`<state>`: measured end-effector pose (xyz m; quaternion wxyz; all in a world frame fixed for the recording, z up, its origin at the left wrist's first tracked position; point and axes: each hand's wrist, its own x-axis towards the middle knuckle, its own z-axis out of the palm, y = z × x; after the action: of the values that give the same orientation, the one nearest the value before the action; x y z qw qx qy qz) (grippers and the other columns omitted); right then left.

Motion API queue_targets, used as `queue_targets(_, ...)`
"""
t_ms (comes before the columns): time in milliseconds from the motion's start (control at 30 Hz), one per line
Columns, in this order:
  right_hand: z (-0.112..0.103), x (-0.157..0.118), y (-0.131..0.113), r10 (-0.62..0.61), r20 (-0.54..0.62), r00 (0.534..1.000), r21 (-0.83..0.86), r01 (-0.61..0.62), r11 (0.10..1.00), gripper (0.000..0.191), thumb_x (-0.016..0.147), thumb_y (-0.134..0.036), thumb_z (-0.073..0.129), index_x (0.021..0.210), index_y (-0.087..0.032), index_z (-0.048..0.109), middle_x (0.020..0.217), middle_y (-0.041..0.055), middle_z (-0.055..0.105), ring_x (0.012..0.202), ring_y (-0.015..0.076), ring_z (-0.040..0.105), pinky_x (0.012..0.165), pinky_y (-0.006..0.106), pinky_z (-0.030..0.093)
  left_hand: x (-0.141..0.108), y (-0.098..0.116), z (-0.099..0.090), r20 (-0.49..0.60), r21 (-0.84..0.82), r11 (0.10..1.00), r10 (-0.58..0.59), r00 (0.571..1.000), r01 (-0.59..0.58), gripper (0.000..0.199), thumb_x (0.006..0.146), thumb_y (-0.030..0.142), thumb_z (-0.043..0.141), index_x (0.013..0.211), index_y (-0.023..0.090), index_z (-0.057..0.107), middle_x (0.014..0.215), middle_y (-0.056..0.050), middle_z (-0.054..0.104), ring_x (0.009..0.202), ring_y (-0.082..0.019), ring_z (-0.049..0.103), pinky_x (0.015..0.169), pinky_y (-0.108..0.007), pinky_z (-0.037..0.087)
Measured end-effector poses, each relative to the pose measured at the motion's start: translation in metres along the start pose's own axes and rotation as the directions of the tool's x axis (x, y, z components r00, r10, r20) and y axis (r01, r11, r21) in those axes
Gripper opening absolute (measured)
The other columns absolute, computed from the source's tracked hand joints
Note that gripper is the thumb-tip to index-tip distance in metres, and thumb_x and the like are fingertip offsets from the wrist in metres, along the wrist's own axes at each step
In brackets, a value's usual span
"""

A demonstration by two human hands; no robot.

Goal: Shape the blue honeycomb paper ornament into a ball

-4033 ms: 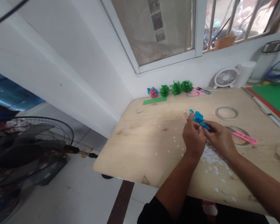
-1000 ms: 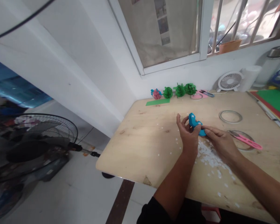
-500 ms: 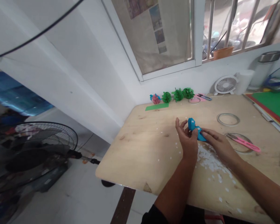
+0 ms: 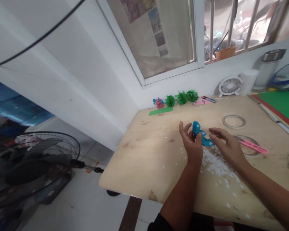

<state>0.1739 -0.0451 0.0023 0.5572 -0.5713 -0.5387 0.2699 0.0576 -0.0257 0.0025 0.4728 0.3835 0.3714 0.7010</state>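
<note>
My left hand (image 4: 191, 142) pinches a blue folded paper piece (image 4: 205, 138) between thumb and fingers, above the table. The paper curls into a lobe at its upper left end and an arc toward the right. A few small white squares show on its surface. My right hand (image 4: 227, 147) hovers just right of the paper, thumb and fingers apart, with nothing visible between them. Many tiny white scraps (image 4: 218, 165) lie scattered on the wood beneath and in front of the hands.
Pink-handled scissors (image 4: 254, 146) lie across a wire coil on the wooden table (image 4: 139, 160); another wire coil (image 4: 233, 126) is behind. Green paper balls (image 4: 182, 98), a pink-and-blue one (image 4: 159, 103) and a green strip (image 4: 161, 111) line the wall. A small white fan (image 4: 230, 86) and coloured sheets (image 4: 281, 104) stand right.
My right hand has let go of the blue paper and drawn slightly away, its fingers opening. The paper's right part now shows as a spread arc. My left hand keeps its hold.
</note>
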Motion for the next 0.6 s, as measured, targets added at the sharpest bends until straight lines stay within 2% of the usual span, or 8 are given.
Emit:
queue_targets(133,-0.004,-0.001,-0.003,-0.227,-0.033,0.973,-0.163,0.219,0.962,0.020,0.086,-0.041,0.061,0.091,-0.023,0.069,0.090,0.0089,0.075,0.088,0.0266,0.069,0.082,0.041,0.054,-0.005,0.005,0.002,0.042,0.116,0.990,0.078,0.996,-0.083,0.078,0.079,0.024,0.073,0.147,0.031,0.035,0.137,-0.010,0.055,0.100,-0.016,0.067,0.090,-0.031,0.053)
queue_targets(267,-0.003,-0.002,-0.003,-0.320,-0.003,0.947,-0.215,0.312,0.925,0.015,0.088,-0.036,0.059,0.083,-0.024,0.065,0.080,0.0068,0.071,0.079,0.0248,0.067,0.075,0.039,0.051,-0.009,0.007,0.003,0.089,0.167,0.978,0.113,0.990,-0.127,0.076,0.082,0.024,0.071,0.148,0.031,0.035,0.140,-0.012,0.054,0.108,-0.020,0.066,0.096,-0.036,0.053)
queue_targets(400,-0.002,-0.002,-0.001,-0.358,0.007,0.934,-0.253,0.348,0.903,0.016,0.088,-0.034,0.057,0.080,-0.024,0.064,0.078,0.0062,0.070,0.075,0.0234,0.066,0.073,0.038,0.050,-0.012,0.004,0.003,0.119,0.205,0.964,0.147,0.982,-0.169,0.072,0.085,0.023,0.068,0.148,0.031,0.035,0.141,-0.012,0.054,0.114,-0.022,0.065,0.101,-0.039,0.051)
queue_targets(600,-0.001,-0.002,0.000,-0.325,-0.024,0.946,-0.279,0.306,0.910,0.015,0.088,-0.035,0.057,0.079,-0.023,0.061,0.075,0.0048,0.068,0.071,0.0217,0.064,0.070,0.036,0.049,-0.015,0.002,0.003,0.118,0.202,0.965,0.146,0.982,-0.167,0.069,0.086,0.026,0.069,0.147,0.034,0.038,0.140,-0.010,0.056,0.115,-0.023,0.066,0.103,-0.042,0.051)
